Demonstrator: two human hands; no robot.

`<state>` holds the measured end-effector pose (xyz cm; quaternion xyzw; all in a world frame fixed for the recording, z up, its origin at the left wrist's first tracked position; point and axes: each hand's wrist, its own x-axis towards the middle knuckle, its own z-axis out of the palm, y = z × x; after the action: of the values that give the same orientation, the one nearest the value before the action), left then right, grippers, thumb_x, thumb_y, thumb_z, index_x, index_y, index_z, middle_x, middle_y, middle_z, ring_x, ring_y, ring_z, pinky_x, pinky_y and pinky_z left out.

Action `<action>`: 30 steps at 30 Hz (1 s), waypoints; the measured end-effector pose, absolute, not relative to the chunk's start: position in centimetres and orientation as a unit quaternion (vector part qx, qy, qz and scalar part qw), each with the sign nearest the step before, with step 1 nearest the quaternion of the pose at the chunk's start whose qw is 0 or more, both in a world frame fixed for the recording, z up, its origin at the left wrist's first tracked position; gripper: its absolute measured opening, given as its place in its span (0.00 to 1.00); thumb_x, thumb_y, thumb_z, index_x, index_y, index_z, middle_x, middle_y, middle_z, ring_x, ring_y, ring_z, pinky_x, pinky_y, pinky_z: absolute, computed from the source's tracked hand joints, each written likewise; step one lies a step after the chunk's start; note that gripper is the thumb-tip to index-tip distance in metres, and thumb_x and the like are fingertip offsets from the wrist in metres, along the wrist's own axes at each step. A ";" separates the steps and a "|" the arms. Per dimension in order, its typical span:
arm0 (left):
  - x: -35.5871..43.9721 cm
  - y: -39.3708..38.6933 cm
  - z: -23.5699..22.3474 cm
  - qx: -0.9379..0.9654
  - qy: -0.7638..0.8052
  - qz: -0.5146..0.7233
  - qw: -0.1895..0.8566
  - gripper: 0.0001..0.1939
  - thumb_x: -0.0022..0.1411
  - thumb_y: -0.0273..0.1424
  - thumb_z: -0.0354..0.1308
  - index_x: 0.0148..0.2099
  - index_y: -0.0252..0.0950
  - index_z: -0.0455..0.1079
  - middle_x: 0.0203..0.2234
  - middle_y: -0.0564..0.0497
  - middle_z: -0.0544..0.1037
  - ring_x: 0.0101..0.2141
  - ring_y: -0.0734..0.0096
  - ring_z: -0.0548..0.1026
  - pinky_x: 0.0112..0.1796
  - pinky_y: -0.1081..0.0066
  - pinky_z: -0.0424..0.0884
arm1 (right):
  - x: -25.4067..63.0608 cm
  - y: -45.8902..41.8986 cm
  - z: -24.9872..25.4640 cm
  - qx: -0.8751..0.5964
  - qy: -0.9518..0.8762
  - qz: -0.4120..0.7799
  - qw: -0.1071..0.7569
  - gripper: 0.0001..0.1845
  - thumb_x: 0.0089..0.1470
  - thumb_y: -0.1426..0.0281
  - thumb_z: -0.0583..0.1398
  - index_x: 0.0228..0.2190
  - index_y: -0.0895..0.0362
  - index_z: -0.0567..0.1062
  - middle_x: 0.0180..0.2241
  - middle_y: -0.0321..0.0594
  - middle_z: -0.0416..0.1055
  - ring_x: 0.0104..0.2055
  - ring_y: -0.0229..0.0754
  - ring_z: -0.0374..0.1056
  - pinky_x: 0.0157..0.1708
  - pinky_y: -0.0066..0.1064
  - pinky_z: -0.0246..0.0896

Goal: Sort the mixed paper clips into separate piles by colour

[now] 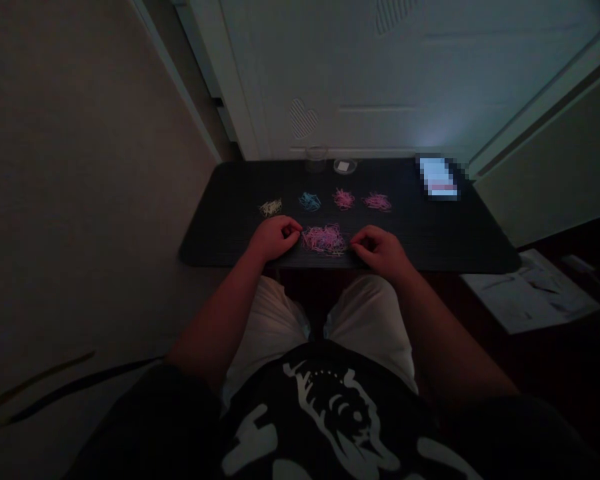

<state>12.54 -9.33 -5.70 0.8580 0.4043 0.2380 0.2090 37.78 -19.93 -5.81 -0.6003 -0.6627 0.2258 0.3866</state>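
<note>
A mixed pile of thin, small loops, which look like rubber bands (324,239), lies near the table's front edge, mostly pink and purple. My left hand (275,238) rests at the pile's left side, thumb and forefinger brought together at its edge. On the opposite side, my right hand (380,250) has its fingertips pinched close to the pile. Whatever either pinch holds is too small and dark to make out. Behind the mixed pile sit a pale yellow pile (271,208), a blue pile (310,201), a pink pile (343,199) and a pinkish-purple pile (377,201).
A clear round container (317,159) and a clear lid with a white label (345,166) stand at the back of the dark table (220,220). A lit, blurred screen (437,177) lies back right. Behind is a white door (360,80); printed paper (533,290) lies lower right.
</note>
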 end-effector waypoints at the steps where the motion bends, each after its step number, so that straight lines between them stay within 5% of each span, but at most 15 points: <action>1: 12.5 -9.3 -5.7 0.858 0.405 0.238 0.209 0.11 0.55 0.32 0.54 0.38 0.35 0.74 0.30 0.50 0.76 0.30 0.71 0.72 0.32 0.71 0.68 | 37.8 -19.9 -5.8 -0.598 -0.662 0.234 0.387 0.04 0.47 0.70 0.58 0.27 0.57 0.73 0.24 0.36 0.65 0.25 0.35 0.59 0.25 0.28 0.54; 17: 12.5 -9.1 -5.7 0.858 0.404 0.239 0.208 0.11 0.55 0.32 0.54 0.38 0.35 0.74 0.30 0.50 0.76 0.30 0.71 0.72 0.33 0.71 0.68 | 37.1 -19.7 -6.2 -0.567 -0.726 0.164 0.352 0.07 0.49 0.73 0.57 0.28 0.55 0.76 0.30 0.40 0.69 0.33 0.40 0.65 0.33 0.31 0.59; 30: 12.9 -9.2 -5.0 0.823 0.410 0.298 0.257 0.10 0.56 0.32 0.56 0.39 0.34 0.73 0.28 0.50 0.77 0.27 0.74 0.72 0.31 0.72 0.69 | 37.7 -18.0 -5.1 -0.557 -0.589 0.343 0.475 0.06 0.47 0.67 0.60 0.27 0.57 0.71 0.28 0.38 0.70 0.31 0.39 0.65 0.32 0.31 0.59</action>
<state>12.95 -9.21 -4.95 0.8228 0.4105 0.2976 0.2567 37.72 -18.02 -5.10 -0.5568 -0.5891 0.3430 0.4746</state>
